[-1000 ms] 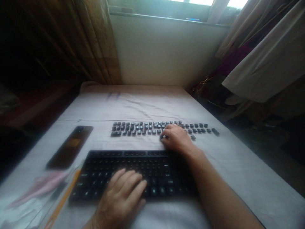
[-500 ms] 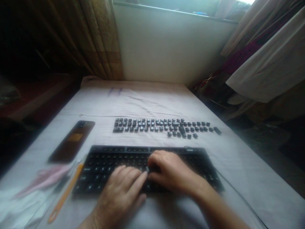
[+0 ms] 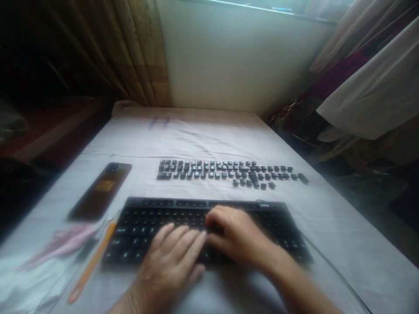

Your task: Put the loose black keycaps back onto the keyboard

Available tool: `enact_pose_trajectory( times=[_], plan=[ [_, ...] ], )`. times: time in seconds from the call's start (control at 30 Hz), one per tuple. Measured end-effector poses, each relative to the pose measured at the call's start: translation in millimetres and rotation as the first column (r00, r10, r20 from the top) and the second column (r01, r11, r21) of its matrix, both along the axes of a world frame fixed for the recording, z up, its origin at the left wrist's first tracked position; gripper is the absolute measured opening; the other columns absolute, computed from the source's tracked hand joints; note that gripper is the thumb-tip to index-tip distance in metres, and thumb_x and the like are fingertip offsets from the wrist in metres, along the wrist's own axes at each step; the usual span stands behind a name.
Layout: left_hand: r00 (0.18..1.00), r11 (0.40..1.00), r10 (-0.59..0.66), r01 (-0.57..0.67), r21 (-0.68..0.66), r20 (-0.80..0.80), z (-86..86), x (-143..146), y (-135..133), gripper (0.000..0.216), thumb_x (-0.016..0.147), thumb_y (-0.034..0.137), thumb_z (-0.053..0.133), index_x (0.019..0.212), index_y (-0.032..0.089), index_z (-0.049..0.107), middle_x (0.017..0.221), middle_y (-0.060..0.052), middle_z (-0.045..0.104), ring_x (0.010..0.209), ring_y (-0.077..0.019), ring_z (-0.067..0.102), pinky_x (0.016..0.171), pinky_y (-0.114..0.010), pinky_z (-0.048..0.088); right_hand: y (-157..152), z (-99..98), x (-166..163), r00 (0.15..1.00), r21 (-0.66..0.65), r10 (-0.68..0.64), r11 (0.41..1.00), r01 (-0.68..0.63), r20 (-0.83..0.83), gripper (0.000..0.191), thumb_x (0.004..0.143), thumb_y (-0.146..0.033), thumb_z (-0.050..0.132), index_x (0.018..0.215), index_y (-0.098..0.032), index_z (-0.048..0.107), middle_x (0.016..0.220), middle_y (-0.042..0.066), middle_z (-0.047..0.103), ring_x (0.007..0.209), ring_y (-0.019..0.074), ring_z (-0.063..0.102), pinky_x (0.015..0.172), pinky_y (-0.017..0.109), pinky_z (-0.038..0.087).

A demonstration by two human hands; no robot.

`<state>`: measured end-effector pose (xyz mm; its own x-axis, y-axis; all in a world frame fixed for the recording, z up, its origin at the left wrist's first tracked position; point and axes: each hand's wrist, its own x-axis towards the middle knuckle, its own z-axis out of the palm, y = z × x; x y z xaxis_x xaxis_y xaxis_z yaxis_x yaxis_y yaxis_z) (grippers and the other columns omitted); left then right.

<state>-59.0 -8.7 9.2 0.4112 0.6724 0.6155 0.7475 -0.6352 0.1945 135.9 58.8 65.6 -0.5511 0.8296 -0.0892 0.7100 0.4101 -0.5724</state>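
A black keyboard [image 3: 131,242] lies across the front of the table, some of its upper rows showing bare sockets and its lower left keys with caps on. My left hand [image 3: 173,257] rests over its middle, palm down, with the fingers stretched out and the index fingertip close to my right hand. Curled inward, my right hand [image 3: 235,233] presses thumb and fingers down at the keyboard's centre. Whatever those fingers hold is hidden and blurred. Loose black keycaps [image 3: 196,175] are laid out in rows on the cloth beyond the keyboard.
An orange-handled tool [image 3: 93,264] lies left of the keyboard, beside a pink cloth [image 3: 67,242] and a white cloth [image 3: 31,283]. Behind them is a dark phone [image 3: 101,192]. The keyboard's cable [image 3: 334,268] runs off to the right. Curtains and hanging clothes flank the table.
The view has tilted slightly down and left. My hands stay at the same part of the keyboard; the small pale object seen between my fingertips earlier is now out of sight.
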Motion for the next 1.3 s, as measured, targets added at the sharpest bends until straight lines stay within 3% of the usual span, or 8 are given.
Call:
enact_pose_trajectory(
  times=[0.17,0.7,0.97,1.17,1.3],
  plan=[
    [1.000,1.000,-0.002,0.002,-0.021,-0.004,-3.8,-1,-1,0.031,0.099,0.036,0.052,0.119,0.017,0.066,0.111,-0.004,0.071,0.110,-0.0196,0.060,0.115,-0.037,0.027,-1,-4.7,1,0.998,-0.018,-0.046,0.999,0.045,-0.044,0.013,0.075,-0.014,0.073,0.084,-0.018,0.065,0.081,0.001,0.065,0.072,0.0144,0.056,0.066,0.024,0.040],
    [1.000,1.000,0.011,-0.012,-0.027,-0.026,-4.5,1,0,0.030,0.098,0.035,0.053,0.117,0.019,0.069,0.111,-0.004,0.072,0.110,-0.0190,0.061,0.114,-0.038,0.029,-4,-15.3,8,0.988,0.037,0.053,0.998,-0.048,-0.148,0.020,0.084,-0.013,0.063,0.099,-0.019,0.075,0.091,0.006,0.072,0.082,0.0172,0.066,0.074,0.026,0.050],
    [1.000,1.000,-0.003,0.003,-0.027,0.022,-0.1,2,1,0.026,0.098,0.033,0.053,0.113,0.018,0.069,0.105,-0.004,0.072,0.106,-0.0188,0.061,0.113,-0.037,0.029,-12,-21.1,8,0.959,0.019,-0.097,0.994,0.106,-0.267,0.023,0.076,-0.008,0.063,0.092,-0.020,0.076,0.089,0.004,0.070,0.082,0.0166,0.067,0.075,0.028,0.053],
    [0.999,0.998,-0.006,0.008,-0.055,0.038,0.6,1,0,0.021,0.098,0.031,0.053,0.105,0.020,0.070,0.104,-0.002,0.072,0.107,-0.0177,0.061,0.114,-0.035,0.028,-10,-22.5,10,0.918,0.029,-0.177,0.979,0.200,-0.356,0.017,0.080,-0.014,0.063,0.092,-0.018,0.074,0.085,0.005,0.070,0.079,0.0164,0.066,0.073,0.028,0.053],
    [0.999,0.998,-0.014,0.016,-0.064,0.037,-0.9,0,-1,0.023,0.098,0.033,0.053,0.105,0.019,0.069,0.106,-0.002,0.072,0.106,-0.0182,0.060,0.114,-0.035,0.027,-12,-25.7,10,0.930,0.042,-0.152,0.983,0.176,-0.333,0.018,0.080,-0.015,0.066,0.093,-0.021,0.076,0.084,0.004,0.071,0.079,0.0166,0.066,0.073,0.029,0.053]
  ],
)
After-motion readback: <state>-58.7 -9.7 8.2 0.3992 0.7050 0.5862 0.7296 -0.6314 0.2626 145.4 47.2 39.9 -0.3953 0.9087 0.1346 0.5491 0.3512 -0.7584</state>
